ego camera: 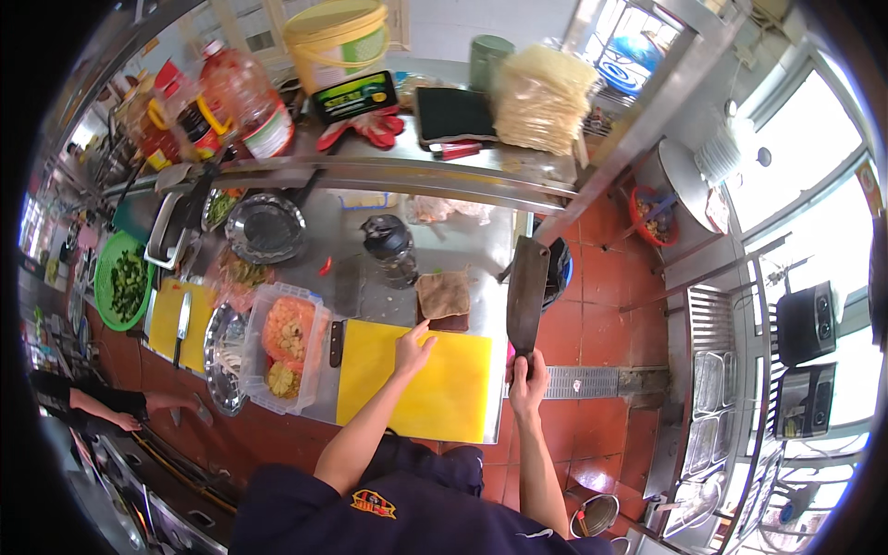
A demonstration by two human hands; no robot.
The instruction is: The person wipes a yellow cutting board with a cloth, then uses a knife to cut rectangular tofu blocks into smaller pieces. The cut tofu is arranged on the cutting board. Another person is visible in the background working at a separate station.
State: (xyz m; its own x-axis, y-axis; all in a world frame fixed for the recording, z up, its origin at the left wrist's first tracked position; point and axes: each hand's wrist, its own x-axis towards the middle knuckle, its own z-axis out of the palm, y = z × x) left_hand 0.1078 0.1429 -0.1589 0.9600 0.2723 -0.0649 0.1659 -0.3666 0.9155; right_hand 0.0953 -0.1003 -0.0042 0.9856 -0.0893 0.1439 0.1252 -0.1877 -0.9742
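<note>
A yellow cutting board [416, 388] lies on the steel table before me. Over its upper middle is my left hand [414, 350], empty, fingers apart, their tips near a folded brown cloth [444, 295] at the board's far edge. My right hand [528, 381] grips the dark handle of a cleaver [527, 298], held up beyond the table's right edge with its wide blade pointing away from me. A clear plastic container [313, 378] with bagged pale and yellow food stands left of the board. A second, dark-handled knife [336, 343] lies between them.
Behind the cloth stands a dark-lidded bottle [388, 243]. Foil trays [266, 227], a knife on another yellow board [184, 319] and a green basket of chopped greens [104, 281] are at left. A steel shelf [444, 177] crosses behind. Another person's hand [127, 421] shows far left.
</note>
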